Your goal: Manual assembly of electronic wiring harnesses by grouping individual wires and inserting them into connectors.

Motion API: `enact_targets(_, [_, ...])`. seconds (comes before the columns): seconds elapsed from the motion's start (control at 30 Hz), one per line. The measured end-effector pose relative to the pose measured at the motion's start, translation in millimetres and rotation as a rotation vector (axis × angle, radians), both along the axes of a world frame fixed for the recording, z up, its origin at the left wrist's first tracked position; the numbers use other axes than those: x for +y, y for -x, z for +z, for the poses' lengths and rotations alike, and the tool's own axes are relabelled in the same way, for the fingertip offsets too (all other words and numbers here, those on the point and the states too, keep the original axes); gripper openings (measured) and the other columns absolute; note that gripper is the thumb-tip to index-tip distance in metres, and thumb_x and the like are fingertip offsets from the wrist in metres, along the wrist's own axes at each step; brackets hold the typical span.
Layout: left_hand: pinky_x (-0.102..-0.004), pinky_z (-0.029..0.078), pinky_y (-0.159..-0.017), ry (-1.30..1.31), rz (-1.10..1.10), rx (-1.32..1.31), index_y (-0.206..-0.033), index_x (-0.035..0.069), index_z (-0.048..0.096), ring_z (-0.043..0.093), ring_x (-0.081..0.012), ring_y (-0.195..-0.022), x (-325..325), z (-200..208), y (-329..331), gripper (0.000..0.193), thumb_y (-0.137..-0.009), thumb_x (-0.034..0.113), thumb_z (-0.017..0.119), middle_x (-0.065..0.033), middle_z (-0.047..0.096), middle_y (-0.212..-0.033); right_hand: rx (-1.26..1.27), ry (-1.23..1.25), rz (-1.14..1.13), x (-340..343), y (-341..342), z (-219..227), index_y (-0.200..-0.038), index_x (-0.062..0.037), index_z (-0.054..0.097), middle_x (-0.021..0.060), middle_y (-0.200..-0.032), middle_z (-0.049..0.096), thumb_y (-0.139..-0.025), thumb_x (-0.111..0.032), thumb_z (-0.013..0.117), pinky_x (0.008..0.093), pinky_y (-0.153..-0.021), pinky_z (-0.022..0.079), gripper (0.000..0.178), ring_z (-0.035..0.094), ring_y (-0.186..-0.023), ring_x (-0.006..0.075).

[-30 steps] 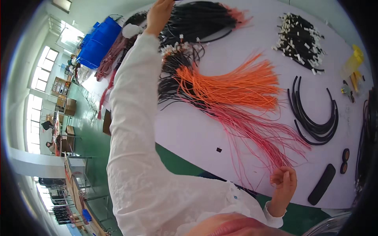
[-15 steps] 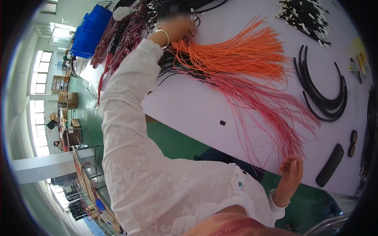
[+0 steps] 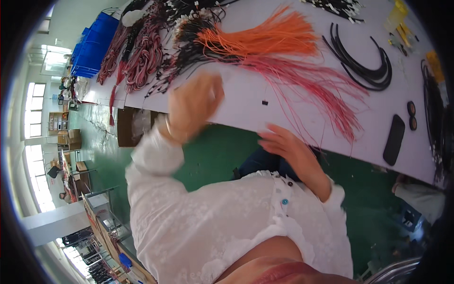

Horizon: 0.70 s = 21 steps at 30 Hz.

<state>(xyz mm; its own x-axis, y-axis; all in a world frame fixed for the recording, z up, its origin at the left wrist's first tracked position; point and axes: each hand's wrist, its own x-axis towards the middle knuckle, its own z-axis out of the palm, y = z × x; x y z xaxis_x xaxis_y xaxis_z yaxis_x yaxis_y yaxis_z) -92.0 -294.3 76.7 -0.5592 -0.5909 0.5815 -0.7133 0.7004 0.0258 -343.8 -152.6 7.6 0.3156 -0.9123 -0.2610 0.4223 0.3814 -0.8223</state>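
My left hand, with a bangle at its wrist, hovers over the near table edge. It is smeared by motion, its fingers look bent, and I cannot make out anything in them. My right hand is at the table edge further right, fingers stretched out and nothing seen in them. Beyond the hands, a fanned bundle of orange wires lies on the table, and a bundle of pink-red wires spreads out toward me below it. A small black piece rests between my hands on the white tabletop.
Coiled red-and-black wires and a blue bin are at the far left. To the right lie curved black tubes, a black case and a dark two-lobed object. A cardboard box stands below the table's left edge.
My left hand has come back from the wire bundles toward me. The right hand has left the ends of the pink-red wires and moved left. The view has shifted somewhat.
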Motion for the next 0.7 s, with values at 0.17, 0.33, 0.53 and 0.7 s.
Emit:
enact_targets(0.17, [-0.0288, 0.04, -0.051, -0.844, 0.151, 0.438, -0.087, 0.002, 0.066, 0.053, -0.0117, -0.056, 178.1, -45.3, -15.4, 0.007, -0.092, 0.006, 0.071, -0.0033, 0.055, -0.066, -0.772, -0.357, -0.055, -76.5, -66.9, -50.3, -0.127, 0.0012, 0.06, 0.0082, -0.1, 0.066, -0.109, -0.035, 0.044, 0.0322, -0.082, 0.051, 0.044, 0.061, -0.085, 0.0187])
enact_targets(0.33, [-0.0225, 0.032, -0.054, -1.366, 0.418, 0.841, -0.09, 0.001, 0.067, 0.043, -0.003, -0.06, 272.4, -71.3, -72.1, 0.012, -0.098, 0.01, 0.066, 0.0066, 0.053, -0.066, -0.622, -0.318, -0.277, -97.5, -77.8, -78.9, -0.115, 0.0005, 0.063, -0.0003, -0.077, 0.052, -0.108, -0.024, 0.049, 0.0244, -0.058, 0.04, 0.029, 0.043, -0.062, 0.0096])
enact_targets(0.53, [-0.0206, 0.035, -0.057, -1.577, 0.346, 0.91, -0.095, 0.001, 0.069, 0.045, -0.0025, -0.064, 287.7, -95.9, -100.5, 0.017, -0.101, 0.016, 0.064, 0.0022, 0.063, -0.078, -0.512, -0.395, -0.44, -135.8, -113.6, -64.2, -0.112, 0.002, 0.063, -0.0018, -0.073, 0.049, -0.105, -0.018, 0.052, 0.0248, -0.053, 0.033, 0.024, 0.035, -0.056, 0.0084])
enact_targets(0.7, [-0.0205, 0.038, -0.058, -1.415, 0.365, 1.074, -0.095, 0.001, 0.069, 0.047, -0.0034, -0.066, 252.1, -108.1, -87.9, 0.016, -0.1, 0.015, 0.064, -0.0003, 0.067, -0.084, -0.52, -0.369, -0.232, -174.5, -105.6, -60.3, -0.109, 0.0009, 0.061, -0.0032, -0.067, 0.044, -0.104, -0.015, 0.054, 0.0222, -0.049, 0.029, 0.019, 0.034, -0.055, 0.0058])
